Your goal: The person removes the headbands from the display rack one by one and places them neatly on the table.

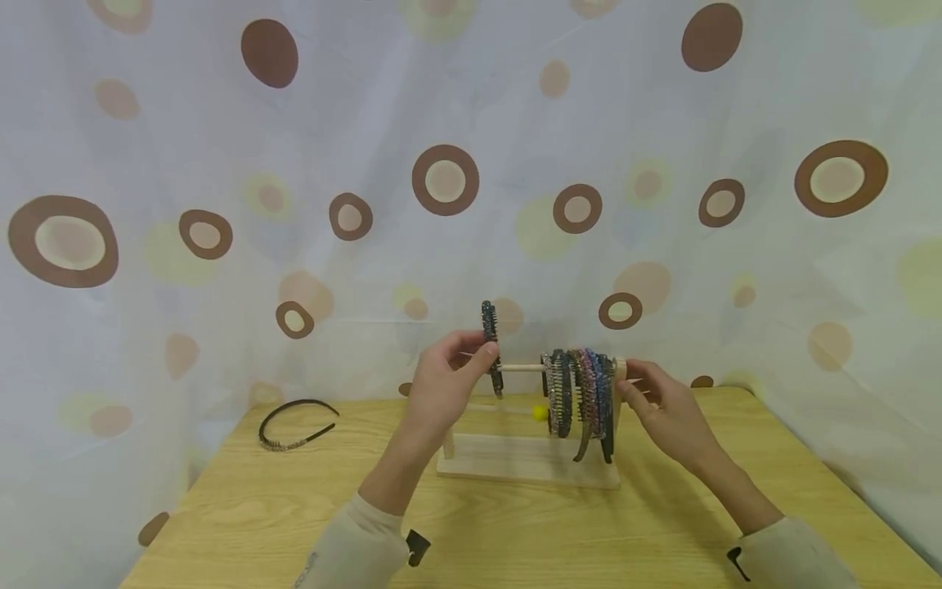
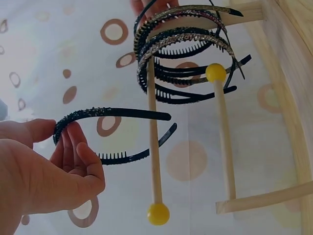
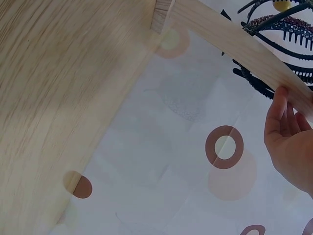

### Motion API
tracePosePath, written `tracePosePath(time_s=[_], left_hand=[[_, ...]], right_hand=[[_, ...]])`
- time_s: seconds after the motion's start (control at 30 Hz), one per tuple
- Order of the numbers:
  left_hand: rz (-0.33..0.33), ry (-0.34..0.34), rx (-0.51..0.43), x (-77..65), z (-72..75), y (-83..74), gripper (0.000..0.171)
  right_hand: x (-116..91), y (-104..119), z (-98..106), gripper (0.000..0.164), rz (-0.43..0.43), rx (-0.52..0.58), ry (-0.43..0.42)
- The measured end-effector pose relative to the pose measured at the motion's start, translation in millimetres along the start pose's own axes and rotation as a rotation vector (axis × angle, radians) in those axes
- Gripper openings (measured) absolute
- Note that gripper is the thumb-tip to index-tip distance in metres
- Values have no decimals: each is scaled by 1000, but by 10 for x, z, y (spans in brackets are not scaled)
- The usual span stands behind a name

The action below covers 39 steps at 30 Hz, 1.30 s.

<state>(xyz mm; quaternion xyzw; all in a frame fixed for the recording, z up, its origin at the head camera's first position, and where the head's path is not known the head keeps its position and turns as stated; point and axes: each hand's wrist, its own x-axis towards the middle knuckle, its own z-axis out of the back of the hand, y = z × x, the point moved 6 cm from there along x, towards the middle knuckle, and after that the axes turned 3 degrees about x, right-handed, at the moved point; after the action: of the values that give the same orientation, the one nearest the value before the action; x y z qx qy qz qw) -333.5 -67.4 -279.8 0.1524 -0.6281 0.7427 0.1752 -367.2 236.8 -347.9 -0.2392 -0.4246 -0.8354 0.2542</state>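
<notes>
My left hand (image 1: 445, 380) pinches a black glittery headband (image 1: 490, 327) with comb teeth by its curved top. In the left wrist view, the ends of this headband (image 2: 134, 113) reach past both sides of a thin wooden rod (image 2: 153, 161) tipped with a yellow ball. Several glittery headbands (image 1: 562, 393) hang bunched at the rod's right end. My right hand (image 1: 666, 409) grips the top of the upright (image 3: 244, 46) of the wooden headband stand (image 1: 515, 462), thumb and fingers on either side.
A loose black headband (image 1: 290, 446) with a beaded section lies on the wooden table (image 1: 243, 515) at the left. The stand's lower rod (image 2: 225, 142) also ends in a yellow ball. Behind the table hangs a spotted curtain (image 1: 508, 106).
</notes>
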Motion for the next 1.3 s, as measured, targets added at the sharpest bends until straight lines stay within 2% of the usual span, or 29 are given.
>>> tracePosePath(time_s=[0.23, 0.57, 0.67, 0.8, 0.87, 1.07, 1.17, 1.3], left_hand=[[15, -36, -25, 10, 153, -61, 29], [3, -85, -54, 66, 375, -117, 27], [28, -97, -51, 84, 468, -97, 30], [107, -117, -55, 97, 611, -59, 32], [117, -132, -73, 108, 692, -58, 32], [69, -203, -149, 126, 945, -95, 29], [88, -248, -131, 108, 1046, -72, 28], [141, -283, -76, 81, 1124, 40, 29]], right_hand=[[5, -17, -4, 34, -8, -5, -2], [16, -77, 8, 39, -14, -24, -10], [12, -93, 24, 39, -27, -37, -19], [13, -110, 44, 41, -47, -51, -24], [19, -108, 57, 41, -50, -50, -26], [34, -113, 97, 40, -51, -51, -45], [31, -133, 113, 40, -49, -52, -58], [18, -186, 138, 41, -55, -54, -79]])
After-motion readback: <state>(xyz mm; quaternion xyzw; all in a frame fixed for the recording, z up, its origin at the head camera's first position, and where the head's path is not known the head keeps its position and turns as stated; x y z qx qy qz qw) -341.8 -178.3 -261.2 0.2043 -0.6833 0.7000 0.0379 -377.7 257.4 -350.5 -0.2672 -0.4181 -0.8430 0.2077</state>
